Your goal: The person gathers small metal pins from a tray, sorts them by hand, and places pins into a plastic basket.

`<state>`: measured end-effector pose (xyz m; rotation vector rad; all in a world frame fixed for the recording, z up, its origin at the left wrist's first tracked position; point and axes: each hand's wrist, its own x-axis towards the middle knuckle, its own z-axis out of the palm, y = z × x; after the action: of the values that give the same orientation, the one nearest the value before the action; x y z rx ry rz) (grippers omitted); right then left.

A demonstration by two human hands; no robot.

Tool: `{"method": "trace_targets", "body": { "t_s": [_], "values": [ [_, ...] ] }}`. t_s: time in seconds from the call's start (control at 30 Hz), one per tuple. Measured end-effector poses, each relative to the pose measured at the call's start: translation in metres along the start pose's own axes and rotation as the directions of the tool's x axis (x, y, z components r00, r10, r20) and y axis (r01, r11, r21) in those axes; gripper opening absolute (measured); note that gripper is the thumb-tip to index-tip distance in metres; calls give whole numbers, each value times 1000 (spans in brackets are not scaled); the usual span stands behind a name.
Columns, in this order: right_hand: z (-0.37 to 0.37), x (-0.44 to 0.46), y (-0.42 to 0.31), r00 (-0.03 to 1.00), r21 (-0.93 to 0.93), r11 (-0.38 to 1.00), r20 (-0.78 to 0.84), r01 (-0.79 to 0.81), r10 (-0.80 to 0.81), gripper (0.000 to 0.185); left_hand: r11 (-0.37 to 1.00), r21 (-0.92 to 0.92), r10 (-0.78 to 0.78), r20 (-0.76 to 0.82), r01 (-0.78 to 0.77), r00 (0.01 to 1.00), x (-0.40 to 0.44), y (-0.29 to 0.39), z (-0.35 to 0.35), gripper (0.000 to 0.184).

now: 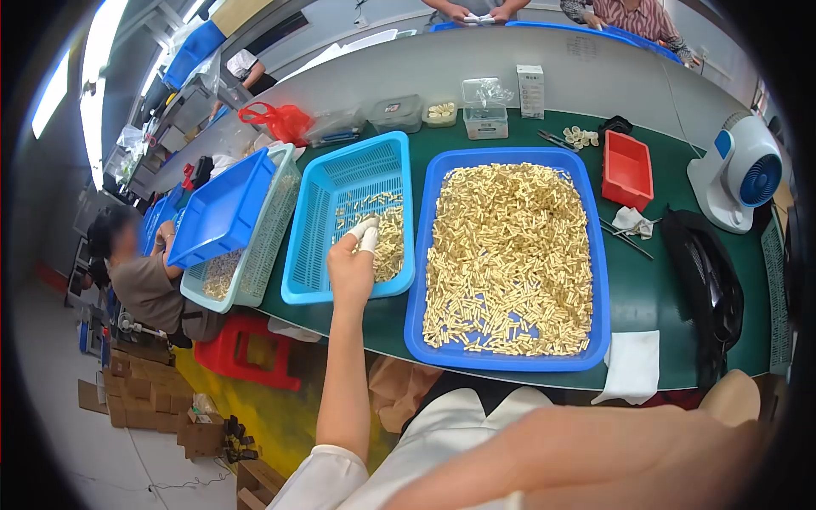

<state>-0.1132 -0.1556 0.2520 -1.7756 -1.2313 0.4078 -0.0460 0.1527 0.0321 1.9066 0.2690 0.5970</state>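
Note:
My left hand (353, 259) reaches into the light blue perforated basket (309, 263), white covers on its fingertips. Its fingers are drawn together over small gold-coloured cylindrical pieces (389, 244); what they pinch is too small to tell. To the right of that basket, a large blue tray (602, 289) holds a thick layer of similar pieces (514, 246). My right hand is out of the picture; only a blurred bare arm crosses the lower right.
A blue tray (223, 208) rests tilted on a pale green basket (260, 268) at left, beside a seated person (153, 285). Right of the large tray are a red tray (627, 170), tweezers (627, 240), a white cloth (631, 365), a black bag (704, 280) and a fan (738, 174).

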Motion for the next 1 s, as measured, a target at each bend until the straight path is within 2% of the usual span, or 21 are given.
{"method": "trace_targets", "body": {
  "t_s": [0.1, 0.2, 0.23, 0.33, 0.37, 0.4, 0.5, 0.73, 1.0],
  "values": [
    [-12, 1, 6, 1000, -35, 999, -10, -28, 28, 17, 999, -36, -5, 1, 5, 1000, -2, 4, 3, 26],
    [-20, 0, 13, 998, -57, 997, -25, -52, 50, 14, 992, 126, 14, 9, -15, 1000, -1, 10, 3, 26],
    [-22, -1, 15, 997, -60, 996, -34, -65, 63, 14, 992, 128, 13, 22, -15, 1000, -2, 11, 2, 26],
    [-26, -9, 22, 990, -69, 990, -73, -126, 121, 12, 997, 74, -33, 33, 31, 999, -2, 13, 2, 26],
    [-26, -15, 3, 986, -72, 986, -90, -149, 142, 12, 997, 73, -33, 57, 28, 998, -1, 13, 2, 26],
    [-28, -15, 25, 982, -68, 984, -104, -164, 157, 12, 997, 69, -46, 47, 43, 998, -1, 13, 1, 26],
    [-29, -22, 28, 972, -34, 981, -144, -192, 185, 12, 995, 59, -77, 39, 75, 996, -1, 13, 4, 26],
    [-30, -24, 27, 959, 1, 977, -190, -214, 211, 15, 998, 55, -21, 44, 19, 999, -1, 12, 3, 27],
    [-30, -17, 21, 955, 24, 980, -221, -198, 198, 19, 998, 56, -25, 33, 23, 999, -2, 11, 2, 27]
  ]
}}
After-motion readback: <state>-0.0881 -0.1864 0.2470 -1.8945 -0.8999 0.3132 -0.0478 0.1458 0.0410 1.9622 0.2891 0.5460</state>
